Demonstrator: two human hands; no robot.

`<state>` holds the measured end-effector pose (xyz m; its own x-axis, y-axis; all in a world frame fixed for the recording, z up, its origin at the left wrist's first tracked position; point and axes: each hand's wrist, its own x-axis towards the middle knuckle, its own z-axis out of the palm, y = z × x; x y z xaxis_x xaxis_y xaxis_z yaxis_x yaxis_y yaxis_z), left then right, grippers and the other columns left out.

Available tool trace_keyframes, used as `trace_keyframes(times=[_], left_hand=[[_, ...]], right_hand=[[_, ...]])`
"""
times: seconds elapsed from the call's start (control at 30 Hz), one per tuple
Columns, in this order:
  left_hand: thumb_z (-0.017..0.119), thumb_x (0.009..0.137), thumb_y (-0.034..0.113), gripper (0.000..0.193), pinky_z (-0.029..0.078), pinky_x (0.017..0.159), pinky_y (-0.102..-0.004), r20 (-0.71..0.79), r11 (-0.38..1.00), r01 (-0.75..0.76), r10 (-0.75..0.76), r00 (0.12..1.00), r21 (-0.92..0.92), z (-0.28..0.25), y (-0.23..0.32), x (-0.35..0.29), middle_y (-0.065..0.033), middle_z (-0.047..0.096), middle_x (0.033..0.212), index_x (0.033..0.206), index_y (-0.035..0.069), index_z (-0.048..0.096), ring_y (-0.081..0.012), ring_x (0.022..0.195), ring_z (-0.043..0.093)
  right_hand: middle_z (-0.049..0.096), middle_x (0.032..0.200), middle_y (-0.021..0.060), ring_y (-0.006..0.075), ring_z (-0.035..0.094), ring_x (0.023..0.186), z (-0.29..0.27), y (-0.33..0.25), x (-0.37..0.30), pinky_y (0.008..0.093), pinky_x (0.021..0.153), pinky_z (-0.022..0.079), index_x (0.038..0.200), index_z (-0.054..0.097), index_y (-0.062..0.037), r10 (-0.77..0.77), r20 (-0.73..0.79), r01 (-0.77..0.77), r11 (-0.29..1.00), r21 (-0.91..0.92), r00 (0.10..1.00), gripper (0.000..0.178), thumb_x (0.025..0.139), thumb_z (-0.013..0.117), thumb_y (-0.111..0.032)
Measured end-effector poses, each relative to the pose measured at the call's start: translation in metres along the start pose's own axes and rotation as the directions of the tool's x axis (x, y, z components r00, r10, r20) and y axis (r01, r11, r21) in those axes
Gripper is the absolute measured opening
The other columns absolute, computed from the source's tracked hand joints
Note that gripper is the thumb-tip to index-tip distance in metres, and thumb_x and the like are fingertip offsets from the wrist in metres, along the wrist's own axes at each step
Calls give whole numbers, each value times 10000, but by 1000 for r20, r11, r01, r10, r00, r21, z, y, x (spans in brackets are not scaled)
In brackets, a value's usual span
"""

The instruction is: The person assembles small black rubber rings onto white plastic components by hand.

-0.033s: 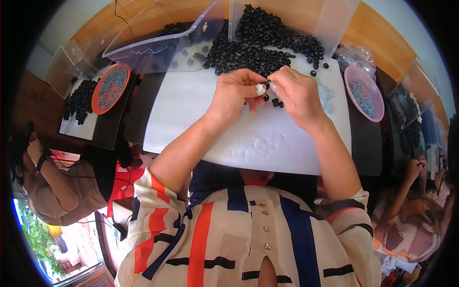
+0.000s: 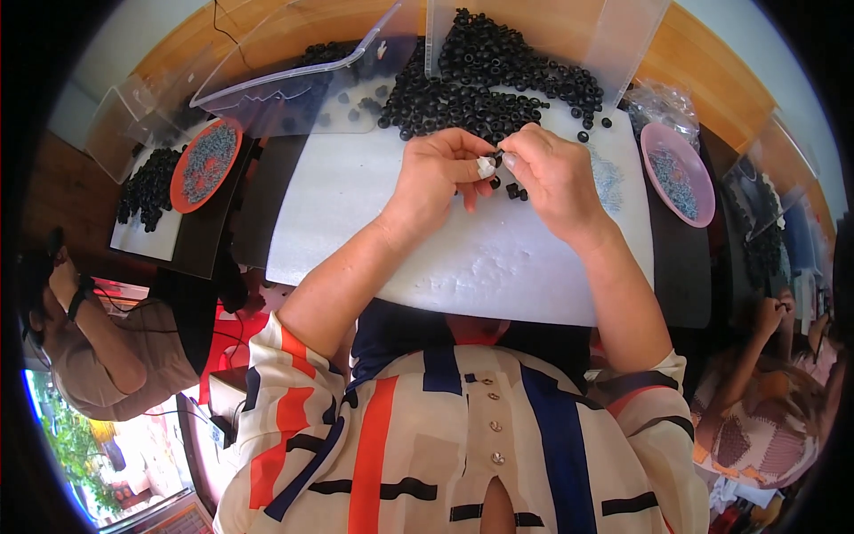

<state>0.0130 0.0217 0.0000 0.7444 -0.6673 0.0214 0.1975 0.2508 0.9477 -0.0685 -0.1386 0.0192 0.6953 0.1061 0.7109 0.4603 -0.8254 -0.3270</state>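
In front of me, my left hand (image 2: pixel 431 178) and my right hand (image 2: pixel 556 182) meet fingertip to fingertip over a white foam sheet (image 2: pixel 342 173). Both pinch at a small black part (image 2: pixel 498 158), mostly covered by the fingers. A white wrap (image 2: pixel 485 166) goes around my left thumb. Beneath the hands lie a few loose black pieces (image 2: pixel 516 190). Just beyond them spreads a large heap of black ring-shaped parts (image 2: pixel 485 67). Beside my right hand, small silvery pieces (image 2: pixel 608 178) are scattered on the sheet.
A pink bowl (image 2: pixel 654 140) of small grey pieces stands at the right, near a clear plastic bag (image 2: pixel 665 107). Clear plastic bins (image 2: pixel 342 62) lie at the back. An orange bowl (image 2: pixel 181 189) sits on the left table. People are seated on both sides.
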Motion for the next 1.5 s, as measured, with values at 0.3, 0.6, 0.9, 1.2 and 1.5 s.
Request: trace_keyframes(times=[0.3, 0.6, 0.9, 1.2, 1.5], left_hand=[[669, 806, -34, 122, 462, 428, -257, -24, 1000, 8, -7, 1000, 29, 1, -1, 0, -114, 652, 742, 911, -72, 621, -156, 570, 617], [655, 832, -37, 115, 462, 465, -254, -21, 979, -61, 66, 998, 193, 5, -1, -5, -83, 643, 769, 941, -56, 625, -148, 616, 624], [662, 816, -46, 107, 459, 464, -251, -55, 958, -103, 121, 991, 267, 10, -3, -10, -81, 638, 767, 917, -52, 628, -141, 617, 620], [675, 807, -36, 109, 445, 445, -250, -52, 985, -66, 75, 996, 157, 7, 0, -8, -90, 645, 758, 903, -48, 626, -149, 602, 623], [651, 791, -53, 80, 434, 413, -262, -49, 1000, -1, 0, 999, -31, 3, 2, -6, -115, 644, 729, 863, -61, 615, -164, 557, 608]], right_hand=[[608, 758, 95, 295, 626, 698, 1, -3, 0, 394, 585, 491, 801, 568, -41, -7, 7, 8, 994, -107, 1000, 74, 767, 632, -31], [608, 746, 106, 289, 625, 673, 9, -5, -2, 395, 562, 489, 769, 549, -50, 13, -12, -15, 970, -244, 1000, 110, 725, 650, -53], [595, 681, 106, 290, 618, 619, 12, -9, 0, 406, 517, 483, 710, 524, -60, 58, -31, -64, 960, -272, 998, 119, 710, 642, -65], [591, 672, 111, 310, 609, 597, 14, -7, -1, 418, 519, 468, 719, 526, -58, 146, -84, -155, 983, -104, 986, 92, 759, 609, -59], [587, 695, 110, 304, 601, 625, 10, -12, -1, 414, 524, 464, 736, 517, -45, 24, -36, -31, 978, -206, 999, 102, 755, 618, -46]])
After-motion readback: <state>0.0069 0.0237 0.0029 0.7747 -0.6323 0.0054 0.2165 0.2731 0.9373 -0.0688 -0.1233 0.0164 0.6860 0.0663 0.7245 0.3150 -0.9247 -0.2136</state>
